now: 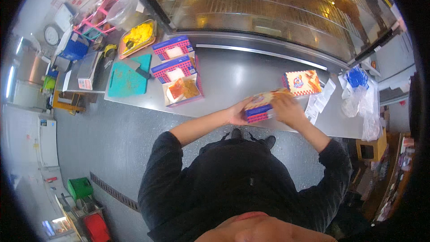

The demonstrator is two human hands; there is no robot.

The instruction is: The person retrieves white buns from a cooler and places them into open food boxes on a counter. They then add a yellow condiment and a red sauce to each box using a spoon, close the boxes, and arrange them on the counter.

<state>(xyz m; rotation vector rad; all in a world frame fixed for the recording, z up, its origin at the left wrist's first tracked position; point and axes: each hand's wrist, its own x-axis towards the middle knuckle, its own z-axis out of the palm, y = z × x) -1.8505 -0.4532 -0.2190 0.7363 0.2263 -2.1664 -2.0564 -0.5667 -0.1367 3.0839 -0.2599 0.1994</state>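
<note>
A printed cardboard takeaway box [258,113] in purple, pink and cream is between my two hands at the counter's front edge. My left hand [236,112] grips its left side, fingers partly behind it. My right hand [289,109] bends over its right end and top, slightly smeared by motion. Beyond it and to the right lies a second, closed box [303,83] of the same print. To the left stands an open box [197,92] with browned food [183,88] inside; further open boxes [174,49] stand close behind it.
On the steel counter [224,76], a teal cutting board [127,80] holds a knife [142,71], left of the open boxes. Behind it is a tray of yellow food [138,35]. Paper receipts [319,101] and plastic bags [356,101] lie right. A glass-fronted heated cabinet [264,9] borders the back.
</note>
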